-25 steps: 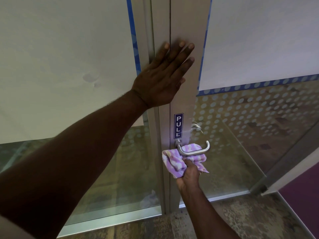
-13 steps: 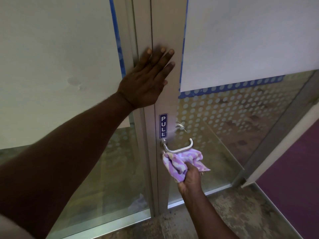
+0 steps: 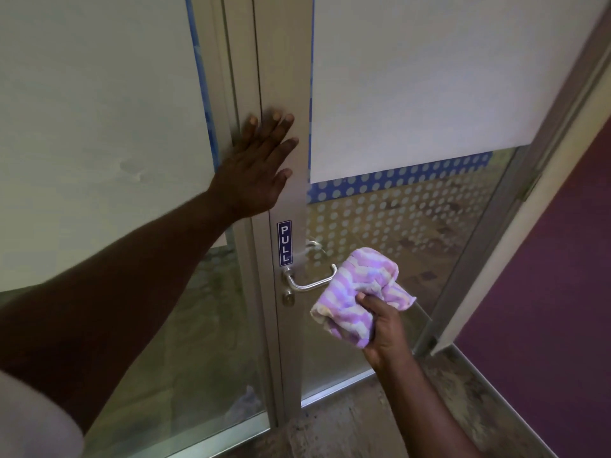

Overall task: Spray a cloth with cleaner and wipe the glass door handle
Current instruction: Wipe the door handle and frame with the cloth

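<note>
Fingers of the right hand curled tight around a bunched cloth, purple and cream stripes, thumb on top pinning a fold. Cloth sits just right of the door handle, near its free end; cannot tell if it touches, looks slightly apart. Right forearm comes up from bottom right. Left hand flat on the door frame, fingers spread a little and straight, palm pressed to the metal upright above the handle, holding nothing. Left arm runs across from the lower left, pale sleeve at the corner. Handle is a silver lever, horizontal, mounted on the frame with a small keyhole cylinder just below its base. Blue PULL sign upright on the frame directly above the handle. Glass panel right of the frame carries a dotted frosted pattern and a blue dotted strip, white sheet covering the upper part. Another white sheet left of the frame, edged with blue tape. Purple wall at far right, mottled stone floor below the door.
</note>
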The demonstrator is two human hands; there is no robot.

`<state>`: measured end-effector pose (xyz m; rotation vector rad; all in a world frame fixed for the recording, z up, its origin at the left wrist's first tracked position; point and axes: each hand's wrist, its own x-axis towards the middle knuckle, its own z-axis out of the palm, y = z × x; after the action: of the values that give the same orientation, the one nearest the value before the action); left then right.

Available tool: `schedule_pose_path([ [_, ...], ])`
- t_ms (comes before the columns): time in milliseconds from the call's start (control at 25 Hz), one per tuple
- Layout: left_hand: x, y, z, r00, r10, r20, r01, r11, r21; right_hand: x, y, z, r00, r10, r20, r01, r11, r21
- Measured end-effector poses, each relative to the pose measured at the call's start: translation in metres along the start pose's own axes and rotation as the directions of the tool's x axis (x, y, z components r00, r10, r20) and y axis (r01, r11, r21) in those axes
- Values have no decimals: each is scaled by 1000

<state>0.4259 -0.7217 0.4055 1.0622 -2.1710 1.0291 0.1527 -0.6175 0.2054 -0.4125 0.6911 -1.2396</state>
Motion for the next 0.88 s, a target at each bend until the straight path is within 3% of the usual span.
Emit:
schedule_pose_path([
  [80,-17,34,-2,995,-31,98,47,984,-170,-12,-8,-1,1000,-15,-9,14,998,-67],
  [160,-43,85,-3,976,-128,173,183,919,-349,-18,-13,-4,998,-58,-34,55,994,-94],
  [240,-68,139,-6,927,-282,248,371,789,-490,-22,-18,-5,995,-83,-51,77,991,-106],
  [360,-91,203,-5,876,-439,202,463,642,-611,-34,-24,0,981,-187,-50,178,973,-145],
  [440,-93,233,-11,792,-526,311,569,449,-689,-42,-23,1,951,-309,-23,296,926,-234],
  [560,-86,259,-22,647,-540,539,698,135,-703,-53,-21,-3,939,-345,12,331,889,-317],
  [680,-83,265,-21,528,-493,691,760,-87,-644,-63,-24,-11,942,-335,-8,316,897,-310],
  [880,-96,266,-12,363,-470,804,682,-454,-573,-82,-37,-33,912,-378,-159,307,886,-349],
])
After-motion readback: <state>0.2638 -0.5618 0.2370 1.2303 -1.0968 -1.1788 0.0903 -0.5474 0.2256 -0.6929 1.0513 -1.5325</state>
